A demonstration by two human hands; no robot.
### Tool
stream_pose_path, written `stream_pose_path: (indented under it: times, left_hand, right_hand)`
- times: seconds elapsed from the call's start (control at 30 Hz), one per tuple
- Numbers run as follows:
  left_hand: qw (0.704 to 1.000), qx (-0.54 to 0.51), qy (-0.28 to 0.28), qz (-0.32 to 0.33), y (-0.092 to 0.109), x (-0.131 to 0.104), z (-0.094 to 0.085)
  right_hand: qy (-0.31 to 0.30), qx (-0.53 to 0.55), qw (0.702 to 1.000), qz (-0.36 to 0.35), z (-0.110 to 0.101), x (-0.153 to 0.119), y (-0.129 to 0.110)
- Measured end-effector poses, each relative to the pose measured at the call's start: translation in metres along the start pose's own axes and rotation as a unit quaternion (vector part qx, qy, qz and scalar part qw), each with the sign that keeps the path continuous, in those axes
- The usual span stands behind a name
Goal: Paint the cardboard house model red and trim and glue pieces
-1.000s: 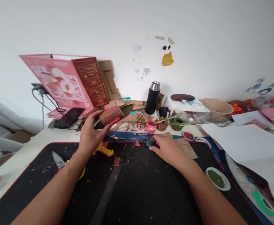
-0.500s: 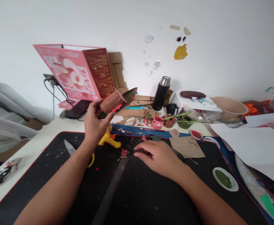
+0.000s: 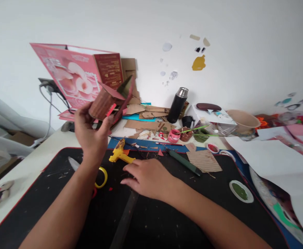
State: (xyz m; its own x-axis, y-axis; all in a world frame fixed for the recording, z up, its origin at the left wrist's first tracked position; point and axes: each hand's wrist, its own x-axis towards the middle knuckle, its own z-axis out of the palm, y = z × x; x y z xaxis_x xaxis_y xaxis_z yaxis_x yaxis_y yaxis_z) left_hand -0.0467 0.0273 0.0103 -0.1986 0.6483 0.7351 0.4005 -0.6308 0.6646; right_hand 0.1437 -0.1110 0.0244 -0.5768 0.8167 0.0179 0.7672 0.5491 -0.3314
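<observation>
My left hand (image 3: pixel 93 133) is wrapped round a small brown-painted cardboard model (image 3: pixel 106 103) with a pointed, roof-like flap, a green inner face and a bright red strip on its side. It is held tilted above the mat's far left. Low over the mat, my right hand (image 3: pixel 147 178) has thumb and fingers apart with nothing visible between them. Just beyond its fingertips lies a yellow hot glue gun (image 3: pixel 120 152). A dark ruler-like strip (image 3: pixel 125 218) runs under this hand. Scissors with yellow and red handles (image 3: pixel 102 177) lie partly behind my left forearm.
A green pen-shaped tool (image 3: pixel 184 162) and a corrugated cardboard piece (image 3: pixel 204 160) lie on the black mat (image 3: pixel 167 221). Behind are cardboard scraps (image 3: pixel 151 124), paint jars (image 3: pixel 174 136) and a black thermos (image 3: pixel 177 105). A pink box (image 3: pixel 73 76) stands back left; a green paint lid (image 3: pixel 241 191) sits right.
My left hand has lifted the cardboard model up and left, tilting it. My right hand has moved left and nearer, uncovering the green tool. The view has shifted slightly.
</observation>
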Motion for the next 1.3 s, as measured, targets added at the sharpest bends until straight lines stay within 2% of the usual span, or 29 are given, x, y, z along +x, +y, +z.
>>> stream_pose_path:
  times: [0.03, 0.1, 0.27, 0.4, 0.53, 0.67, 0.87, 1.07, 1.3]
  left_hand:
    - [0.998, -0.038, 0.051, 0.003, -0.001, 0.001, 0.001]
    - [0.994, -0.078, 0.076, 0.002, -0.002, 0.002, 0.005]
    - [0.993, -0.088, 0.079, 0.005, -0.008, 0.006, 0.009]
    - [0.975, -0.147, 0.152, 0.071, -0.015, 0.023, -0.006]
    - [0.963, -0.155, 0.202, 0.087, -0.015, 0.034, -0.021]
    - [0.961, -0.181, 0.195, 0.078, -0.005, 0.033, -0.022]
    - [0.959, -0.198, 0.174, 0.101, 0.014, 0.032, -0.024]
    - [0.955, -0.195, 0.163, 0.153, 0.024, 0.036, -0.026]
    - [0.961, -0.212, 0.133, 0.118, 0.033, 0.033, -0.029]
  right_hand:
    - [-0.019, -0.002, 1.0, -0.019, 0.001, 0.004, -0.005]
    - [-0.036, -0.015, 0.999, -0.037, 0.006, 0.011, -0.014]
    - [-0.073, -0.048, 0.994, -0.07, 0.022, 0.019, -0.02]
    - [-0.061, -0.032, 0.996, -0.05, 0.022, 0.01, -0.012]
    - [-0.029, 0.003, 0.999, -0.025, 0.013, 0.005, -0.009]
    - [-0.023, 0.008, 0.999, -0.03, 0.014, 0.018, -0.023]
    - [0.001, 0.007, 0.997, -0.082, 0.031, 0.055, -0.052]
    - [-0.07, 0.039, 0.99, -0.113, 0.053, 0.081, -0.065]
    - [-0.103, 0.092, 0.985, -0.099, 0.071, 0.105, -0.065]
